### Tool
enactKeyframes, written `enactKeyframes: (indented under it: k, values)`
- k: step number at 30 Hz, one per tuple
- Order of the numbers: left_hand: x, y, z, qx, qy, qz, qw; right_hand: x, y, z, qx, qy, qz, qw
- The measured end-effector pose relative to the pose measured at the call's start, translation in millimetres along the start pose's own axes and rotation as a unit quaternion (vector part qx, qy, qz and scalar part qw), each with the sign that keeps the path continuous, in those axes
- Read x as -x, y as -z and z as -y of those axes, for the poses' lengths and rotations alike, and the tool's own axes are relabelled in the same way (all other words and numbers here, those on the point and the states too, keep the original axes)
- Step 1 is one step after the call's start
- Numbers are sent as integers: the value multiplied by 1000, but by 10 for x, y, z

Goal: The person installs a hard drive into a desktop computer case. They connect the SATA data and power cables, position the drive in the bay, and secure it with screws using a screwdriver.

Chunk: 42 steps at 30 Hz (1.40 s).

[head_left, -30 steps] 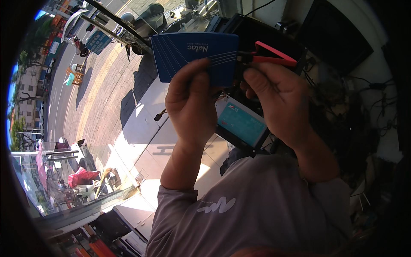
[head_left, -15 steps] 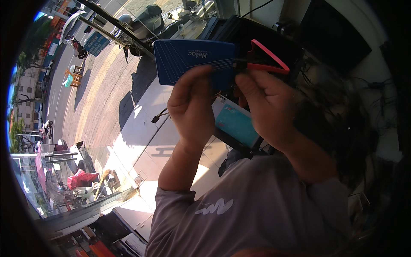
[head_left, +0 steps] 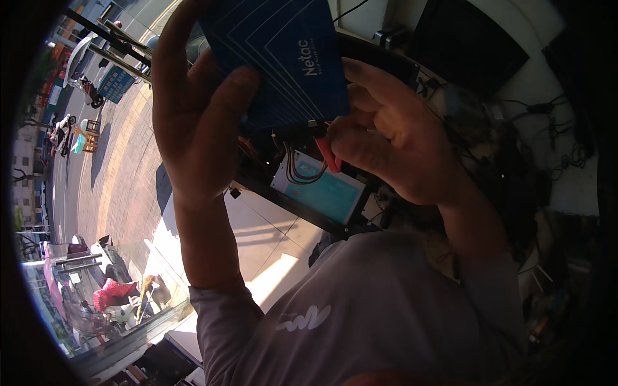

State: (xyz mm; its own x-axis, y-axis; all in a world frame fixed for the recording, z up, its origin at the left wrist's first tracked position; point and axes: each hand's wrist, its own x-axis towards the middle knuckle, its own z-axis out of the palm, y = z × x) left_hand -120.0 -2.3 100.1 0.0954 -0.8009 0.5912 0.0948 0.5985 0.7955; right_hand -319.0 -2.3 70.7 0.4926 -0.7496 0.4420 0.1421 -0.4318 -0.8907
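Note:
A flat blue solid-state drive (head_left: pixel 283 64) with thin white lines is held up close, running past the top of the head view. My left hand (head_left: pixel 199 122) is closed around its left side, thumb across the face. My right hand (head_left: pixel 399 135) is at the drive's lower right corner, fingers bent and thumb pressed in. A red flat cable (head_left: pixel 328 154) shows at that thumb tip; its connector end is hidden by the fingers. Just below lies a power supply with a teal label (head_left: pixel 325 193), in a dark computer case (head_left: pixel 315 219). Several thin wires (head_left: pixel 299 170) loop over it.
A dark monitor (head_left: pixel 467 51) stands at the upper right, with tangled black cables (head_left: pixel 570 138) beside it. To the left, a glass pane (head_left: pixel 96 315) separates off parked scooters. Outside are a paved walkway (head_left: pixel 125 167) and a wooden chair (head_left: pixel 90 138).
The drive has come closer and turned, so its marking now runs upright. My left hand has moved left and up around it. The red cable's loop now hangs below the drive.

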Motion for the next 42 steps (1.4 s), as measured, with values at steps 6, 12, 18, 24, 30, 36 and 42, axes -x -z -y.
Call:
enactKeyframes:
  k: [6, 12, 18, 24, 30, 36, 42]
  values:
    - [-358, -77, 235, -75, 169, 213, 959, -411, 186, -225, -149, 11, -89, 985]
    - [-443, -123, 446, -215, 216, 269, 913, -637, 925, -380, 55, 101, -42, 992]
    - [-586, -99, 713, -292, 192, 380, 857, -399, 1208, -149, 379, -115, 53, 917]
    - [-673, 15, 937, -386, 209, 397, 806, -222, 1359, -508, 321, -107, -74, 938]
    - [-646, 39, 998, -422, 148, 411, 795, -83, 1335, -762, 214, -114, -143, 960]
    - [-707, 25, 968, -339, 295, 390, 804, 80, 1420, -973, 222, -112, -191, 950]
    - [-668, -223, 1544, -572, 304, 425, 632, -16, 1169, -1028, 376, -142, -124, 907]
